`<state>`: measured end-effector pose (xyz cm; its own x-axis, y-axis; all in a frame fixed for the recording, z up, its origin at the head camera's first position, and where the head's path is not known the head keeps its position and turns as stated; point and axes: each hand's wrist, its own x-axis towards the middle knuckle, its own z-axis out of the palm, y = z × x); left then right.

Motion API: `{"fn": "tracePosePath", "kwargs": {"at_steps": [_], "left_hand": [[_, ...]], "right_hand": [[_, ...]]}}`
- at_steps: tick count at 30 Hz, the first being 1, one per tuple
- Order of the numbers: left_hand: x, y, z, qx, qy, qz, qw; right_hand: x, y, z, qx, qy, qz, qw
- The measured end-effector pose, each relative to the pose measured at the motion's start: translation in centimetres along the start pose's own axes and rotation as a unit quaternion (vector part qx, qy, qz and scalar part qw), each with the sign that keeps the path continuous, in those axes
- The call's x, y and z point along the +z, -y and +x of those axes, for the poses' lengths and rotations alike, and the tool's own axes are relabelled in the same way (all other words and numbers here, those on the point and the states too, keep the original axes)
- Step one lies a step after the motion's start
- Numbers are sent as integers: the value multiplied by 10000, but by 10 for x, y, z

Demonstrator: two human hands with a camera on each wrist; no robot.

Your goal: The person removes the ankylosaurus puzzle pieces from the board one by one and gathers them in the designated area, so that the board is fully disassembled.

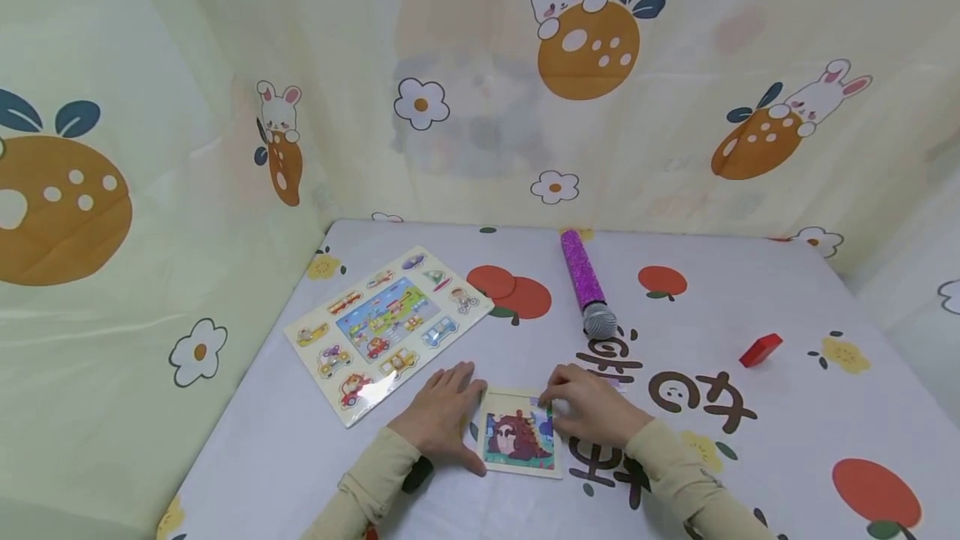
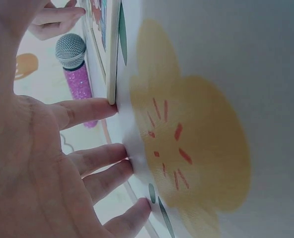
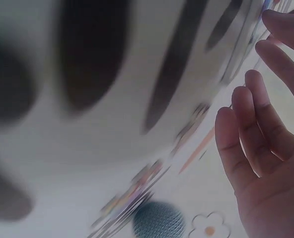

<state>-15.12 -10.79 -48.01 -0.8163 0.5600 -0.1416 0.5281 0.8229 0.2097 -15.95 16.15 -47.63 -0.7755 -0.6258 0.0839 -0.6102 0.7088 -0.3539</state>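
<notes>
A small square picture puzzle (image 1: pixel 519 440) in a pale wooden frame lies on the table, showing a dark reddish horned animal. Along its top is a pale strip, with purple at the right end. My left hand (image 1: pixel 438 415) is spread at its left side; in the left wrist view a fingertip touches the frame (image 2: pixel 113 54). At the upper right corner, the fingertips of my right hand (image 1: pixel 596 407) rest on the puzzle. In the right wrist view its thumb and index finger (image 3: pixel 281 69) are apart, and the other fingers are extended. The right fingers partly cover that corner.
A larger board (image 1: pixel 318 357) with vehicle pictures lies at the back left. Behind the puzzle is a microphone (image 1: pixel 581 273) with a glittery pink handle. A red block (image 1: pixel 761 350) sits to the right. Patterned curtains (image 1: pixel 480 148) stand around the table's back and sides.
</notes>
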Motion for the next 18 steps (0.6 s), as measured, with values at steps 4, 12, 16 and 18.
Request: {"fn": "tracePosePath", "kwargs": {"at_steps": [4, 12, 16, 18], "left_hand": [[-2, 0, 0, 23, -21, -24, 10000], [0, 0, 1, 63, -99, 118, 9999], [0, 0, 1, 66, -79, 110, 9999], [0, 0, 1, 59, -77, 98, 9999]], "right_hand": [[2, 11, 6, 21, 237, -21, 9997], [3, 13, 10, 4, 376, -106, 9992], [4, 13, 10, -66, 353, -103, 9993], [4, 13, 10, -92, 336, -110, 9993]]}}
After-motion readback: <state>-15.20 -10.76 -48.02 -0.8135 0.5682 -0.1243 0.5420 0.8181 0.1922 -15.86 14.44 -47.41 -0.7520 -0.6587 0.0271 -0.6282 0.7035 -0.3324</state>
